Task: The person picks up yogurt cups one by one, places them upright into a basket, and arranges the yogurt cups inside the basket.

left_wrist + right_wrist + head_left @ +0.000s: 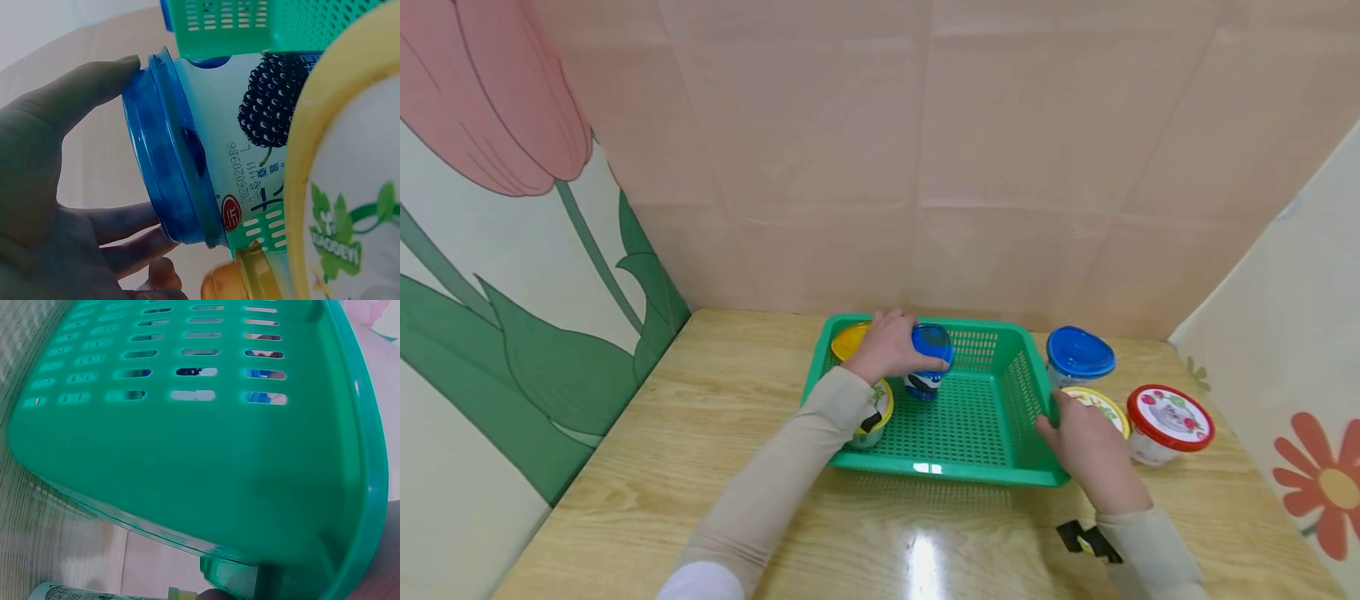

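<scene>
Under the left hand (889,347) is a blue-lidded jar (933,344).

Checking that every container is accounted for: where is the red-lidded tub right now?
In the head view, the red-lidded tub stands at right on the table, outside the green basket, just right of a yellow-lidded tub and the right hand.

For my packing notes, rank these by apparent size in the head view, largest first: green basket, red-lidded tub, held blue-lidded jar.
1. Green basket
2. Red-lidded tub
3. Held blue-lidded jar, partly hidden; its true size against the tub is unsure.
</scene>
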